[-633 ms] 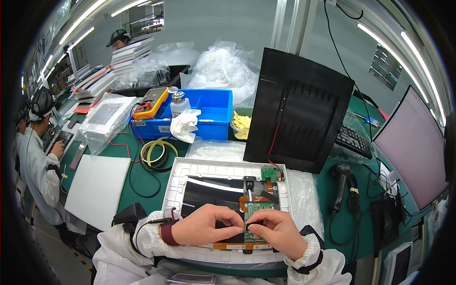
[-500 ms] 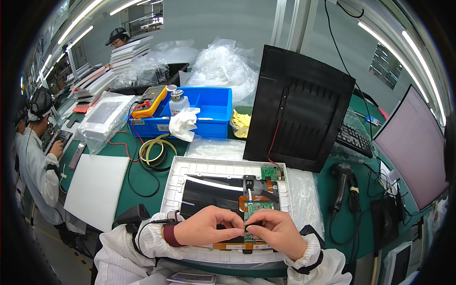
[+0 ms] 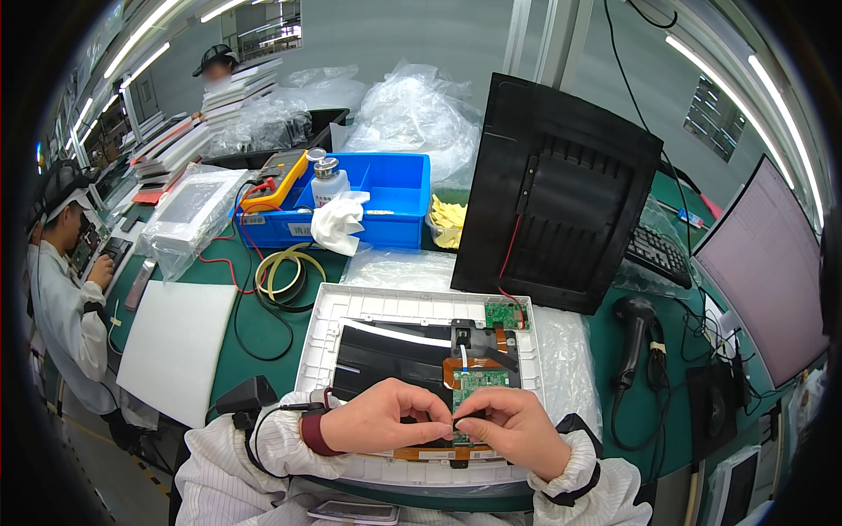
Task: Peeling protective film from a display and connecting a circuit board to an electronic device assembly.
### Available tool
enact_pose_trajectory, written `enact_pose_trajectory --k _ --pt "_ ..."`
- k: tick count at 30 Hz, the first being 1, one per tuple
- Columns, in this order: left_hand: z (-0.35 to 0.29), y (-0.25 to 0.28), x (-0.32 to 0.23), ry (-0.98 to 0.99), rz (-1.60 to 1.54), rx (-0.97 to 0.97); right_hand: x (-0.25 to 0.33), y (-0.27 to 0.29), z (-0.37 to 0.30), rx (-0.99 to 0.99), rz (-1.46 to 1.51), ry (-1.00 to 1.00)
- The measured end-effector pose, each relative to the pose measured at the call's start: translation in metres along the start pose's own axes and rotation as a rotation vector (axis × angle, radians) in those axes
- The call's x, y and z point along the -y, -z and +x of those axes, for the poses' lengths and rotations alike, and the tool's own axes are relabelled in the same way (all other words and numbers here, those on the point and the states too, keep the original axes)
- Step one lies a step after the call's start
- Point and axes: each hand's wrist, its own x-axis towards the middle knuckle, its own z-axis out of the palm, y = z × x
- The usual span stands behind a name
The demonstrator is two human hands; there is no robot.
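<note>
My left hand (image 3: 386, 417) and my right hand (image 3: 512, 430) meet fingertip to fingertip over a green circuit board (image 3: 478, 380). Between my right thumb and forefinger is a small black piece (image 3: 460, 422), mostly covered by the fingers. My left thumb and fingers are pinched against it, and what they grip is hidden. The board lies inside an open white display housing (image 3: 320, 351) with black panels and orange flat cables (image 3: 479, 364). A smaller green board (image 3: 505, 316) sits in its far right corner, joined by a red wire to an upright black cover (image 3: 553, 193).
Behind stands a blue divided bin (image 3: 386, 230) with a yellow meter, a bottle and white tissue. Left are a white foam sheet (image 3: 171, 346), tape rolls (image 3: 289, 267) and a co-worker (image 3: 66, 280). Right are a barcode scanner (image 3: 630, 342), keyboard (image 3: 656, 257) and monitor (image 3: 763, 272).
My hands keep the same pinch over the board. The view has shifted slightly, and the co-worker at the left has lowered their head towards their work.
</note>
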Motion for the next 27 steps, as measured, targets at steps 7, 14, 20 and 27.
enact_pose_trajectory --k 7,14,20,27 --pt "-0.001 0.0 0.004 -0.038 -0.047 -0.015 -0.002 -0.005 0.002 -0.067 -0.014 0.061" --pt "0.0 -0.003 -0.001 -0.15 0.205 -0.184 0.0 -0.008 -0.002 -0.264 -0.586 0.369" --pt "0.001 -0.008 -0.001 -0.304 0.41 -0.291 -0.003 -0.014 0.001 -0.271 -0.531 0.405" --pt "0.001 -0.011 -0.005 -0.282 0.499 -0.302 -0.004 -0.015 -0.001 -0.287 -0.596 0.419"
